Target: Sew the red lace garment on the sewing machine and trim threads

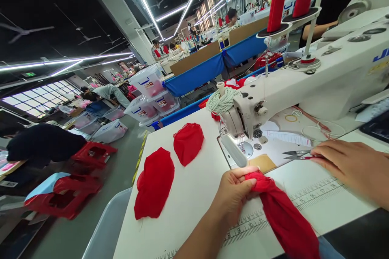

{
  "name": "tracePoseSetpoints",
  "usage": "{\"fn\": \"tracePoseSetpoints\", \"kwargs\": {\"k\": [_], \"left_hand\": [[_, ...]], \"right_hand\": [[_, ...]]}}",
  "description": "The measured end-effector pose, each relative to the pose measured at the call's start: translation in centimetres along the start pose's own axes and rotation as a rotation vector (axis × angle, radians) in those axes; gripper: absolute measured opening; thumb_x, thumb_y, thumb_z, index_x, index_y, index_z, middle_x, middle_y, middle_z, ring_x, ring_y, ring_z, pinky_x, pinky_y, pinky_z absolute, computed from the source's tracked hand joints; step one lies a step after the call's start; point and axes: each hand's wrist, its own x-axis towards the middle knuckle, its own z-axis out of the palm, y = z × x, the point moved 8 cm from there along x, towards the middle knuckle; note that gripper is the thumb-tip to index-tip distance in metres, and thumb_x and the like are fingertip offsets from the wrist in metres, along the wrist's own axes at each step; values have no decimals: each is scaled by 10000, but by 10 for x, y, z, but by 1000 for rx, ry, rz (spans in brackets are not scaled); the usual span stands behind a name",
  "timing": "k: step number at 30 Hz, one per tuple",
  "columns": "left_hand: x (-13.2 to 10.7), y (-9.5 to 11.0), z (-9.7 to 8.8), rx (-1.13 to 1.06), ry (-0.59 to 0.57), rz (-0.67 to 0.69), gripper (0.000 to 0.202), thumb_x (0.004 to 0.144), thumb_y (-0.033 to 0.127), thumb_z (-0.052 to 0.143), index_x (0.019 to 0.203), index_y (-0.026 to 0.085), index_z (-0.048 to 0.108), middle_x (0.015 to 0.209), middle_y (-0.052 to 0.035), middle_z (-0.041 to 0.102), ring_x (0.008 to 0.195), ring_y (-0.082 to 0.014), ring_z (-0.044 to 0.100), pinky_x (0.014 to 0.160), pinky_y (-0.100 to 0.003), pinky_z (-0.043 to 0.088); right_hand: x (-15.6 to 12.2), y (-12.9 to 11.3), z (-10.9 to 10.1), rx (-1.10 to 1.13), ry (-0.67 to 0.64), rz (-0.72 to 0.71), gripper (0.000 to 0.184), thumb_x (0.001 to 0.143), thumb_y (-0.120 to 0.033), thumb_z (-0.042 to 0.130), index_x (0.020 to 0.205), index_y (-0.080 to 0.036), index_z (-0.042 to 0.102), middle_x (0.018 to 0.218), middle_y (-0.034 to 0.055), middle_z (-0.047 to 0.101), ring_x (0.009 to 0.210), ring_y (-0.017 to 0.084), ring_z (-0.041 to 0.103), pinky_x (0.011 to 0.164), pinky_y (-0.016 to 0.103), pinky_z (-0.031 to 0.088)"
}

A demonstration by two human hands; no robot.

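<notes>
My left hand (232, 194) pinches one end of a gathered piece of red fabric (281, 210), which trails over the table's front edge. In my right hand (352, 164) is a small pair of thread snips (299, 154), blades apart and pointing left toward the sewing machine. A gap separates the blades from the cloth. Two cut red fabric pieces, a larger one (156, 184) and a smaller one with a lacy edge (188, 142), lie flat on the white table left of the machine. Behind my hands stands the sewing machine's needle head (243, 117).
A printed ruler (285, 206) runs along the table's front. Red thread cones (276, 11) stand above the machine. Clear plastic boxes (148, 85) are stacked beyond the table, and red stools (65, 194) stand on the floor at left. Other people work farther back.
</notes>
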Motion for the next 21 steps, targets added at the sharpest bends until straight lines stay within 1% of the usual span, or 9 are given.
{"fn": "tracePoseSetpoints", "kwargs": {"k": [3, 5, 7, 10, 13, 16, 18, 19, 21], "left_hand": [[0, 2, 1, -11, 13, -3, 630, 514, 278, 913, 1059, 37, 708, 860, -159, 744, 788, -202, 687, 842, -338, 523], [0, 2, 2, -14, 13, -3, 632, 511, 283, 912, 1058, 39, 710, 847, -152, 742, 776, -192, 679, 842, -333, 518], [0, 2, 2, -18, 22, -8, 630, 503, 286, 916, 1047, 41, 715, 813, -138, 736, 768, -186, 672, 843, -329, 514], [-1, 3, 2, -10, 22, -12, 583, 515, 282, 910, 1013, 42, 726, 796, -120, 722, 783, -182, 659, 849, -320, 503], [-1, 4, 3, -7, 15, -13, 491, 546, 270, 893, 955, 47, 738, 819, -111, 707, 812, -180, 649, 851, -302, 494], [-2, 6, 6, -8, 6, -14, 388, 555, 250, 878, 860, 51, 745, 842, -107, 688, 832, -186, 646, 858, -298, 491], [-1, 6, 7, 7, 2, -16, 360, 547, 249, 876, 818, 52, 745, 871, -111, 684, 846, -192, 640, 872, -306, 489], [-1, 6, 6, 12, 3, -18, 379, 542, 257, 879, 832, 52, 747, 880, -114, 688, 853, -195, 640, 880, -311, 488], [-1, 5, 5, 17, 14, -19, 481, 532, 282, 888, 931, 54, 747, 882, -119, 704, 846, -194, 644, 877, -316, 488]], "right_hand": [[1, -10, -8, 13, 49, -102, 615, 1024, -512, 198, 771, -204, 666, 795, 83, 690, 709, 220, 643, 687, 404, 455], [2, -18, -14, -7, 99, -174, 584, 1033, -474, 225, 798, -196, 681, 805, 82, 700, 721, 208, 653, 689, 389, 463], [2, -23, -15, -40, 111, -233, 562, 1040, -438, 233, 863, -183, 702, 836, 85, 717, 733, 203, 663, 689, 382, 473], [4, -22, -15, 11, 103, -241, 587, 1043, -420, 194, 892, -199, 717, 842, 88, 735, 728, 213, 678, 681, 394, 487], [9, -18, -19, 212, 64, -118, 511, 1013, -504, 286, 851, -248, 698, 802, 76, 727, 709, 218, 680, 649, 373, 519], [12, -23, -20, 534, -18, 130, 384, 956, -567, 410, 822, -279, 626, 796, 63, 691, 684, 196, 659, 563, 299, 535], [10, -39, -15, 745, -107, 256, 359, 956, -577, 383, 877, -289, 582, 749, 41, 673, 594, 178, 628, 498, 276, 517], [8, -50, -10, 810, -167, 302, 356, 966, -572, 354, 889, -289, 556, 693, 21, 654, 528, 171, 594, 471, 278, 501], [5, -68, -5, 769, -229, 365, 364, 990, -545, 283, 899, -284, 520, 605, -17, 603, 448, 167, 532, 452, 292, 468]]}}
